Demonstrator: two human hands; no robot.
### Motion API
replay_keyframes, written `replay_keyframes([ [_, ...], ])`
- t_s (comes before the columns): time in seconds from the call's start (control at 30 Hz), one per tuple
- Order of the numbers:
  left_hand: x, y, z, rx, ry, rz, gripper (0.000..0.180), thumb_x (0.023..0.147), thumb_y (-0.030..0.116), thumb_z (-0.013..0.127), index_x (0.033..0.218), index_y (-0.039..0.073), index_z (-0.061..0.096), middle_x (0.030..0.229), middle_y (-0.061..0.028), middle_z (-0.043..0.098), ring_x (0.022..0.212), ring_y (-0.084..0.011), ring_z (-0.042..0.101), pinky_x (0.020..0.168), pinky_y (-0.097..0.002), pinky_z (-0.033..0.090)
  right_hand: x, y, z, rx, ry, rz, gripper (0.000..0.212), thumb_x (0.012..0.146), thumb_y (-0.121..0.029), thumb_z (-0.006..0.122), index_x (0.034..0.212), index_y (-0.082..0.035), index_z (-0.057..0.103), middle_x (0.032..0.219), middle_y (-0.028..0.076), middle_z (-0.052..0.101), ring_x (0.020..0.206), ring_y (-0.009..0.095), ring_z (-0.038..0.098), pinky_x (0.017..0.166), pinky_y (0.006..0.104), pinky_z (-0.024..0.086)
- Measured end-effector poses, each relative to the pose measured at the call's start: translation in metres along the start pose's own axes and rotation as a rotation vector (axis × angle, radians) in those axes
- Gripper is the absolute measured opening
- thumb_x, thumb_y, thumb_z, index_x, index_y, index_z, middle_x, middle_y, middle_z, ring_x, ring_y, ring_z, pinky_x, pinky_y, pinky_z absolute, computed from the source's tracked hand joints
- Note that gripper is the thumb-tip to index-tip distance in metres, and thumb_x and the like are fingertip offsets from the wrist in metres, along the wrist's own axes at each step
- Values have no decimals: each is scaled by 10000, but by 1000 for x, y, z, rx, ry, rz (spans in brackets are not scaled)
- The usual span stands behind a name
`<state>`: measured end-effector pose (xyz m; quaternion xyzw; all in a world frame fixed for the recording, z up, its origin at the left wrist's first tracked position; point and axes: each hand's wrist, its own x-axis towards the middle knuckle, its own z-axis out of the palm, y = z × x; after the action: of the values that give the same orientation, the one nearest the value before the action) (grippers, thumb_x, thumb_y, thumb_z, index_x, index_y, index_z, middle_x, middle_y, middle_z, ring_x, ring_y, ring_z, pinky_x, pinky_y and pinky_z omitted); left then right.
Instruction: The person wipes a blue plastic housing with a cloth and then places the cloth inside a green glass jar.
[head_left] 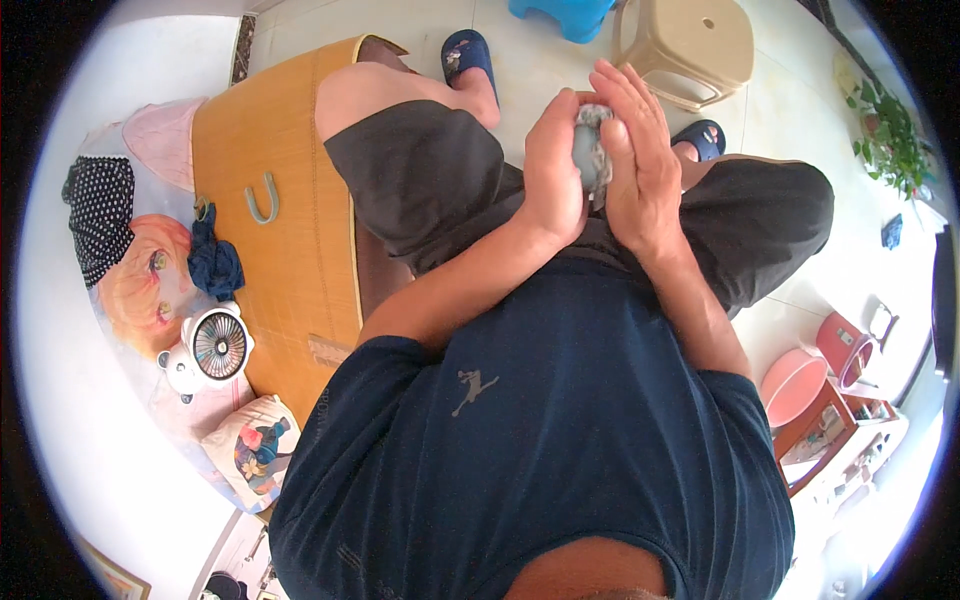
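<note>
Between my two palms sits a small rounded object (587,150), pale grey-blue on its smooth face with a mottled grey-and-white band along its right edge. I cannot make out its kind. My left hand (552,170) cups it from the left side, thumb up along it. From the right, my right hand (642,165) presses against it, its fingers reaching forward over the top and its thumb near the mottled edge. Both hands are held above my lap, over the dark shorts (430,170). The object's underside and far end are hidden by the hands.
A bed with a tan mat (290,130) lies left, bearing a grey U-shaped piece (262,200), a dark blue cloth (214,258) and a white fan (218,345). Ahead stand a beige stool (695,45) and a blue stool (565,15). Pink basins (795,388) and a plant (885,135) are right.
</note>
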<state>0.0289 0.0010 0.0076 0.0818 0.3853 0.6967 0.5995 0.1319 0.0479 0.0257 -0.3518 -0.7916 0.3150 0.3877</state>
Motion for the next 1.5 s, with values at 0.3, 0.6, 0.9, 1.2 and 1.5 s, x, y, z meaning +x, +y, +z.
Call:
replay_keyframes([
  [0.3,20,10,-1,-63,113,54,408,1124,353,391,1145,32,642,1050,-65,676,971,-180,639,885,-342,515,6,1,11,-147,23,13,346,1052,-196,598,1373,-91,674,1493,138,605,1427,460,469,1197,586,323],
  [0.6,17,11,-9,-84,199,-82,335,1093,380,465,1123,85,619,1066,-53,675,1002,-187,657,905,-359,530,6,-1,5,-233,-140,-18,381,1048,-220,594,1416,-145,656,1553,102,544,1435,439,447,1192,613,309],
  [0.9,15,28,-6,-138,142,-152,397,1090,410,450,1128,73,655,1021,-68,696,958,-210,668,838,-363,531,2,-26,-11,-127,-126,-53,439,934,-61,635,1371,-92,667,1317,145,597,1182,388,530,1056,518,427],
  [1.2,5,22,5,-154,225,-257,415,1096,393,449,1128,43,671,1047,-114,721,961,-212,689,839,-330,536,2,-13,-18,-21,13,-94,312,824,-31,797,1130,-80,762,945,85,687,925,308,657,868,438,526],
  [1.5,7,15,-8,104,11,44,405,1085,352,444,1159,25,673,1063,-97,714,994,-209,681,902,-353,539,6,-16,-19,62,-26,73,297,873,-35,764,1169,-16,740,938,140,676,891,351,643,812,435,537],
])
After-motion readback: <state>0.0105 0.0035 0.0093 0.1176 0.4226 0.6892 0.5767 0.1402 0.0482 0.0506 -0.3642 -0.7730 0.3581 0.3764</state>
